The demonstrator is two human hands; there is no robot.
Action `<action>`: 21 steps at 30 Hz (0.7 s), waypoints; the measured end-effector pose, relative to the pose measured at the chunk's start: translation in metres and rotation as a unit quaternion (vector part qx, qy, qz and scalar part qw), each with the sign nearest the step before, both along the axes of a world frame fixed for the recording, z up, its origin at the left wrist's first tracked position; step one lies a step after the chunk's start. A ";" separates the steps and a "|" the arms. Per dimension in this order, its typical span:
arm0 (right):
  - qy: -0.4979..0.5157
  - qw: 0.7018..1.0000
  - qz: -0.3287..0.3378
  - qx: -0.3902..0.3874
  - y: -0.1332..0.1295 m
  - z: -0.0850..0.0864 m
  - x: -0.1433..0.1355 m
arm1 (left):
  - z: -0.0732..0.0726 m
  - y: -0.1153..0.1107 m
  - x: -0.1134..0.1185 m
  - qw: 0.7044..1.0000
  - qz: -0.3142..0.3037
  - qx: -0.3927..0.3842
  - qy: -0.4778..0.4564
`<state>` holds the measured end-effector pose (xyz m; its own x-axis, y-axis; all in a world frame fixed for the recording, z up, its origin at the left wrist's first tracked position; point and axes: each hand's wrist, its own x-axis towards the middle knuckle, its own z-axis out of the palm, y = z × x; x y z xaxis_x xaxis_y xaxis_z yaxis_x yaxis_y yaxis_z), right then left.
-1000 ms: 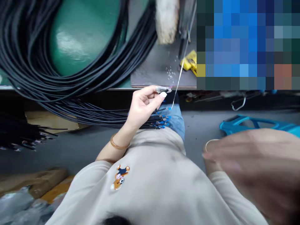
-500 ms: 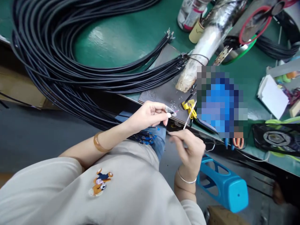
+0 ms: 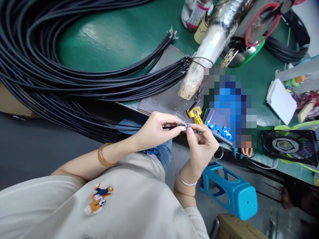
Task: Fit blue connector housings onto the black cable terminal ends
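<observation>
My left hand (image 3: 158, 131) is closed around the end of a black cable (image 3: 168, 127), pinching it between thumb and fingers. White coverings show on its thumb and a fingertip. My right hand (image 3: 201, 141) meets it at the cable end, where thumb and forefinger pinch the thin coloured wires (image 3: 188, 126) coming out of the sheath. The fingertips partly hide these wires. Just beyond both hands, a yellow tool (image 3: 195, 114) lies on a grey mat (image 3: 156, 103). Small blue connectors (image 3: 220, 131) sit in a tray to the right of it.
A large bundle of black cables (image 3: 99, 88) curves over the green table (image 3: 107, 43). A wrapped roll (image 3: 199, 63) lies at its tips. On the right are a black fan (image 3: 289, 147) and orange-handled scissors (image 3: 246, 151). A blue stool (image 3: 231, 192) stands below the table.
My right hand has come up and left to meet my left hand, and now pinches the wires at the cable end. The view has shifted slightly right.
</observation>
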<state>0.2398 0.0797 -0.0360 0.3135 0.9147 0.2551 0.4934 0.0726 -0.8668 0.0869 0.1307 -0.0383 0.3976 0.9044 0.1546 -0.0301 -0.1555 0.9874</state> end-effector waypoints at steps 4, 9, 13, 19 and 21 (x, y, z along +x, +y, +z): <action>-0.011 1.000 -0.015 -0.003 0.000 -0.003 0.000 | -0.008 -0.003 0.003 0.994 0.046 0.086 0.055; -0.025 0.999 -0.014 0.016 -0.001 -0.006 -0.002 | -0.018 -0.004 0.004 0.939 0.150 0.283 0.126; 0.012 0.999 -0.012 0.038 -0.001 -0.003 -0.001 | -0.015 0.000 0.003 0.939 0.144 0.288 0.124; 0.034 0.999 0.002 0.011 0.005 0.000 -0.001 | 0.000 0.001 -0.003 0.999 -0.025 0.012 0.026; 0.047 0.999 0.014 -0.001 0.006 -0.001 -0.001 | 0.002 0.000 -0.004 0.999 -0.035 -0.030 0.008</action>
